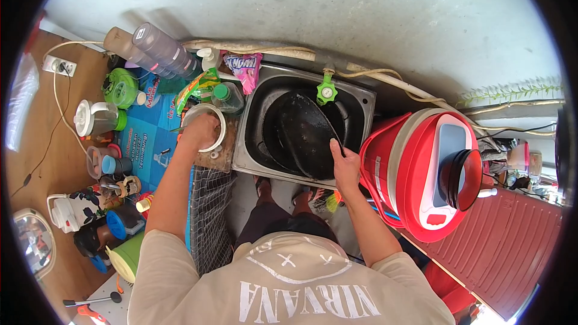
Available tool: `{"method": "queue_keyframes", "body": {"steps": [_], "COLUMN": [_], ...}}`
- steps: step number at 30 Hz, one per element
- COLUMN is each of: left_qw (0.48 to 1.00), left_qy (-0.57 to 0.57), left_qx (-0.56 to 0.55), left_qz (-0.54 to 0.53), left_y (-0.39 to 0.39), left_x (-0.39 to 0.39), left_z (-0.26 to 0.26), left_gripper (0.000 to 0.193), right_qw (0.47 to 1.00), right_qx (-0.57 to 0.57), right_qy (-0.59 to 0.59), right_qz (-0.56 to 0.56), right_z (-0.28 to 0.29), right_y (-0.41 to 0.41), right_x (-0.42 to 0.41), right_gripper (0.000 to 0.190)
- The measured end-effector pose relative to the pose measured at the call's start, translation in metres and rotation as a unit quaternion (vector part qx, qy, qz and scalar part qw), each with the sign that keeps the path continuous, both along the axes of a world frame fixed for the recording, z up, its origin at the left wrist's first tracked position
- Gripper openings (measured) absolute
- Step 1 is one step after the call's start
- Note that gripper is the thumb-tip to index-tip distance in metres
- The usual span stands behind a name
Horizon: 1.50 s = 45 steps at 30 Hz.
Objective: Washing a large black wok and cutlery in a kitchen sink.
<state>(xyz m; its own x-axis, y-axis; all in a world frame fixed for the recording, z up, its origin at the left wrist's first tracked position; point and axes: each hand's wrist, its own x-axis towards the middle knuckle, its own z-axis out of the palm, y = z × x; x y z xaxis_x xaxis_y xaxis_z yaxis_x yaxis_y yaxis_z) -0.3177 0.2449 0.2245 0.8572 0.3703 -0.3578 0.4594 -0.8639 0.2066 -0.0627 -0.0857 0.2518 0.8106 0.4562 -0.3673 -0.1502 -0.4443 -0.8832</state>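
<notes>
My right hand grips the near right rim of a black pan. The pan is tilted over the steel sink basin, with another dark round vessel partly hidden beneath it. My left hand reaches into a white round tub on a wooden board left of the sink. Its fingers are hidden inside the tub, so what they hold does not show. A tap with a green handle hangs over the basin's far side.
A large red bucket with a black bowl on its lid stands right of the sink. A green-capped bottle, a pink detergent packet and tall tumblers crowd the counter at left. A grey wall rises behind.
</notes>
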Motion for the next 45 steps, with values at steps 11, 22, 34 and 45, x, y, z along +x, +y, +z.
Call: {"method": "queue_keyframes", "body": {"steps": [11,22,34,45], "left_qw": [0.951,0.816,0.791,0.739], "left_qy": [-0.235,-0.482,-0.509,-0.424], "left_qx": [0.001,-0.183,-0.004,-0.087], "left_qz": [0.203,0.26,0.339,0.516], "left_y": [-0.037,-0.155,-0.122,-0.161], "left_x": [0.005,0.114,0.202,0.152], "left_z": [0.083,0.025,-0.006,-0.067], "left_gripper": [0.028,0.041,0.018,0.017], "right_qw": [1.0,0.999,0.999,0.959], "right_qx": [-0.002,-0.023,0.022,0.203], "right_qy": [0.012,0.02,-0.038,0.154], "right_qz": [0.005,0.035,-0.017,-0.121], "right_z": [-0.005,-0.02,-0.046,-0.05], "right_y": [0.003,0.012,0.026,0.025], "right_x": [0.008,0.013,0.011,0.004], "right_gripper": [0.046,0.044,0.053,0.043]}}
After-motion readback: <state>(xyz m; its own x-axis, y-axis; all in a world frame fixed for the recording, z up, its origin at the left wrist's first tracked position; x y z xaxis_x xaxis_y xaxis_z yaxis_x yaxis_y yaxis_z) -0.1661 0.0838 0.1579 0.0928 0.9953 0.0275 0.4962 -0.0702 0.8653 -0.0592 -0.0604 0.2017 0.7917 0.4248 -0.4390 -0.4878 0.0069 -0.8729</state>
